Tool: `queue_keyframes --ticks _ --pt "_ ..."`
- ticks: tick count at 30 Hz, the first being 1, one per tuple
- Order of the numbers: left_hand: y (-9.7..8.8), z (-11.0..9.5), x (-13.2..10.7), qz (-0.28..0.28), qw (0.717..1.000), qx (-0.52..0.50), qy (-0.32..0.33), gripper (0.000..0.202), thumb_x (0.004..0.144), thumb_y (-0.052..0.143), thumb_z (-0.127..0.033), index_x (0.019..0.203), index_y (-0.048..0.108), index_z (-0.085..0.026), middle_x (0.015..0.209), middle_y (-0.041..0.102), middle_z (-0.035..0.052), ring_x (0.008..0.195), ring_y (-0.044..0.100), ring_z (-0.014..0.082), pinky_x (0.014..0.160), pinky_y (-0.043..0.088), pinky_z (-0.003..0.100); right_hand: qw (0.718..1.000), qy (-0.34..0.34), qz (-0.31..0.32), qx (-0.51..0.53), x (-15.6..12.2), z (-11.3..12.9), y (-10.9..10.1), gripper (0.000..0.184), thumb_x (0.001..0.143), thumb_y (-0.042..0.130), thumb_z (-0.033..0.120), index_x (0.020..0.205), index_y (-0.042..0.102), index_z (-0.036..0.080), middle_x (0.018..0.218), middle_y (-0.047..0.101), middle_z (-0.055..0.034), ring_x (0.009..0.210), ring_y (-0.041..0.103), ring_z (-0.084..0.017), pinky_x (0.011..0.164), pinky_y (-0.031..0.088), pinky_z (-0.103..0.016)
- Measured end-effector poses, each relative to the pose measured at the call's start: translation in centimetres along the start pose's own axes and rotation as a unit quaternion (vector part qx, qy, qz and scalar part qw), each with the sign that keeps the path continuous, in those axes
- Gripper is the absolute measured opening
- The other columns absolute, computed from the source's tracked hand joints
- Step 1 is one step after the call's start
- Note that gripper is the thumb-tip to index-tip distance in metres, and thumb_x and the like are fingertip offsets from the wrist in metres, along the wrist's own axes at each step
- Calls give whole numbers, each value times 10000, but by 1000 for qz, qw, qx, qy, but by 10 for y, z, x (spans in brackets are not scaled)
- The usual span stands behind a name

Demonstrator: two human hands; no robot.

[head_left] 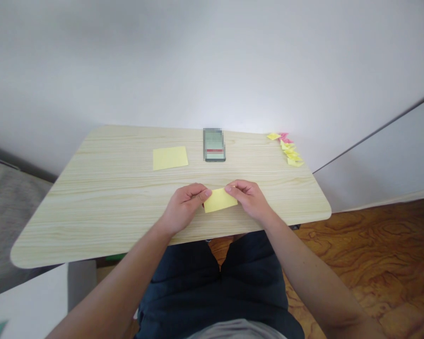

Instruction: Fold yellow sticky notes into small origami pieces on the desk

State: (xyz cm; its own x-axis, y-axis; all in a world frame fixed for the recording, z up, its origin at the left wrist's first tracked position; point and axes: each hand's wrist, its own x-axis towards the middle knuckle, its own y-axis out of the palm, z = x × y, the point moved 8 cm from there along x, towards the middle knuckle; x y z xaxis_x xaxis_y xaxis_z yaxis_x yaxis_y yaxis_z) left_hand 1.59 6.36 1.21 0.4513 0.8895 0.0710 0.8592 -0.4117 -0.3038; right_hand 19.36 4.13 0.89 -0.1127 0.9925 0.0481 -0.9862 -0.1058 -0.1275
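Note:
A small yellow sheet of paper (219, 200) is stretched between my two hands, just above the front edge of the table. My left hand (185, 205) pinches its left end, thumb on top. At the upper right corner, my right hand (248, 197) grips it between thumb and fingers. Beyond my left hand lies a larger yellow pad or stack of paper (170, 158), flat on the wood. A phone-like device (214, 145) with a blurred screen rests past the paper I hold. The undersides of my fingers are hidden behind the sheet.
Several folded yellow and pink paper pieces (289, 151) sit in a row at the table's back right corner. The pale wooden table (102, 188) meets a white wall (212, 66) behind. A white surface (31, 301) stands at lower left, wooden floor (381, 254) at right.

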Motion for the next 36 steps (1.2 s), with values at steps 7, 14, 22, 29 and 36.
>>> queue_keyframes --ticks 7,14,22,29,36 --pt "1 -8 -3 -51 996 63 48 237 911 660 -420 887 737 -198 869 693 20 841 616 185 794 445 317 998 -34 -38 -32 -4 -1 -4 221 891 701 412 826 769 211 750 687 0 724 589 -156 680 439 -279" --pt "-2 -9 -8 -103 986 91 91 141 902 686 -348 883 746 -223 887 709 22 866 638 180 832 475 324 995 -67 -48 -55 -7 1 0 152 872 727 357 941 769 228 907 735 -27 837 652 -176 770 492 -302" --pt "-9 -6 -9 -131 986 89 45 181 845 726 -372 901 715 -200 902 715 19 878 642 185 875 485 319 994 -33 -91 44 -5 -13 -12 194 811 784 382 889 745 209 807 720 -17 723 626 -158 691 481 -294" --pt "-9 3 0 -120 993 -18 12 262 854 706 -425 937 720 -177 934 753 59 857 667 203 795 516 313 998 -11 -54 -6 -5 -12 1 190 808 770 375 859 718 199 830 740 -27 752 655 -164 717 502 -294" --pt "-2 -5 -1 -83 996 15 9 259 877 685 -423 891 720 -167 835 718 27 768 621 170 723 475 278 996 -9 -7 -85 -10 -2 15 267 899 675 446 838 737 194 811 731 -22 767 644 -165 688 470 -274"
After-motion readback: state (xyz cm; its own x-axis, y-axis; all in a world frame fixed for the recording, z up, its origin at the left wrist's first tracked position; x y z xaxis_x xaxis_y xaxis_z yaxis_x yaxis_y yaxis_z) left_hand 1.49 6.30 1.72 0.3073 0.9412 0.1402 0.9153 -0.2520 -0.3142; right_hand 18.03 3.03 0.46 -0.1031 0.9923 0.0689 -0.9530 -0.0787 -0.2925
